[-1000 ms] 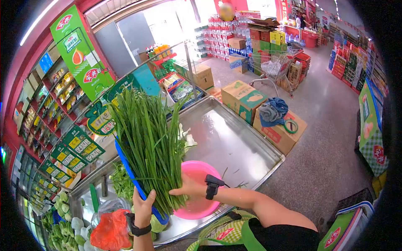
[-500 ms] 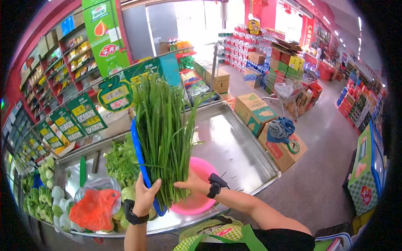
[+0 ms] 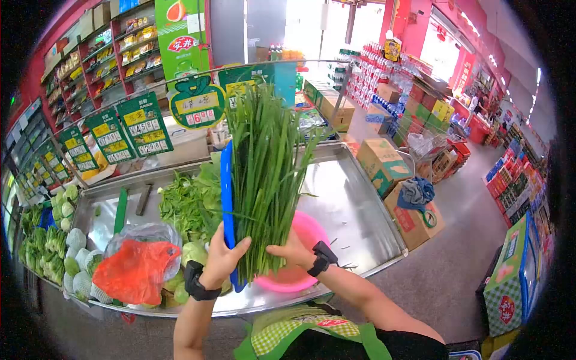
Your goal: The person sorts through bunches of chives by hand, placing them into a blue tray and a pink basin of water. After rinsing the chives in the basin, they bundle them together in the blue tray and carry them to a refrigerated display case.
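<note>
A thick bunch of long green leafy stalks [image 3: 264, 174] stands nearly upright against a blue tray [image 3: 227, 192], seen edge-on. My left hand [image 3: 223, 255] grips the tray's lower left side, thumb over its edge near the stalks. At the lower right of the bunch, my right hand [image 3: 294, 249] has its thumb pressed on the stalk bases; its other fingers are partly hidden. A pink basin [image 3: 315, 225] rests below and behind my right hand on the metal counter [image 3: 354, 210]. Loose leafy greens [image 3: 183, 201] lie left of the blue tray.
On the counter's left are an orange-red plastic bag [image 3: 135, 270], a green strip [image 3: 120, 210] and wrapped round produce [image 3: 81, 282]. Price signs [image 3: 144, 123] line the back. Cardboard boxes [image 3: 384, 165] and a shopping cart [image 3: 429, 150] stand beyond the right edge.
The view has swung left, so the counter's left side shows more. The bunch and blue tray, still between my hands, appear further right and more upright.
</note>
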A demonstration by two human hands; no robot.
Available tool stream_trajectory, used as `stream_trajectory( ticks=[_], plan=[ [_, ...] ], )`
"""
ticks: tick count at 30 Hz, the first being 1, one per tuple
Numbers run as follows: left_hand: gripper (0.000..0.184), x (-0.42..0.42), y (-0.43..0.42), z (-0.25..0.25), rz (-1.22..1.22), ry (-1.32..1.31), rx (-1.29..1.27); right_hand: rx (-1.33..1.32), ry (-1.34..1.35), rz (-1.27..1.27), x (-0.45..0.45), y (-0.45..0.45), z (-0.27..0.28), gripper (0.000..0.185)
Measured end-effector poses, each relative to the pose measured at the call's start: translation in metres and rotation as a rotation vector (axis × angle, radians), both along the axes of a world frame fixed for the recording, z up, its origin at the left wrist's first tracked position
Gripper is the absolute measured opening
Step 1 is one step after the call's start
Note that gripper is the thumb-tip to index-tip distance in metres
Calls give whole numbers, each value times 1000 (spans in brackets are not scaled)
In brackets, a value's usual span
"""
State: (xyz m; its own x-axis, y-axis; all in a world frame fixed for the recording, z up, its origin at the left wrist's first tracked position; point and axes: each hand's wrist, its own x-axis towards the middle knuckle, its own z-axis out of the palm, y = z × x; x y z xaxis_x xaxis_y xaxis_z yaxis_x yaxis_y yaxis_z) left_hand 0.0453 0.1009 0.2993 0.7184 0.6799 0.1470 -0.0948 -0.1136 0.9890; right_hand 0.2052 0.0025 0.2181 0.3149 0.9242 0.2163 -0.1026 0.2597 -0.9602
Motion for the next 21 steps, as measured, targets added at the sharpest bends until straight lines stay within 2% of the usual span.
stream_trajectory(
  ticks=[3, 5, 7, 8, 9, 11, 12, 15, 16, 17, 19, 21],
  plan=[
    [42, -7, 4, -4, -40, -30, -97, 46, 17, -25, -8, 2, -2, 88],
    [42, -11, 15, -25, -36, -3, -114, 20, -45, -47, -10, 3, 3, 91],
    [41, -16, 21, -40, -92, -128, -440, -42, -137, -135, -12, 6, 2, 96],
    [39, -18, 20, -45, -92, -152, -509, -140, -258, -174, -7, 7, 1, 104],
    [39, -19, 18, -53, -94, -147, -512, -144, -254, -176, -5, 7, 2, 104],
    [38, -21, 15, -76, -89, -264, -758, -381, -512, -189, -4, 7, 19, 110],
    [37, -22, 20, -106, -119, -265, -845, -461, -580, -119, -4, 3, 35, 101],
    [38, -28, 19, -148, -134, -276, -972, -443, -455, -18, 7, 1, 19, 101],
    [37, -30, 12, -140, -94, -285, -1026, -470, -517, -14, -2, -7, 52, 96],
    [37, -32, 9, -138, -91, -289, -1025, -468, -520, -10, -2, -14, 60, 96],
    [36, -37, 3, -138, -75, -298, -1035, -613, -613, 39, 2, -25, 66, 87],
    [35, -40, 2, -141, -77, -304, -1055, -596, -690, 26, 7, -34, 66, 80]
  ],
)
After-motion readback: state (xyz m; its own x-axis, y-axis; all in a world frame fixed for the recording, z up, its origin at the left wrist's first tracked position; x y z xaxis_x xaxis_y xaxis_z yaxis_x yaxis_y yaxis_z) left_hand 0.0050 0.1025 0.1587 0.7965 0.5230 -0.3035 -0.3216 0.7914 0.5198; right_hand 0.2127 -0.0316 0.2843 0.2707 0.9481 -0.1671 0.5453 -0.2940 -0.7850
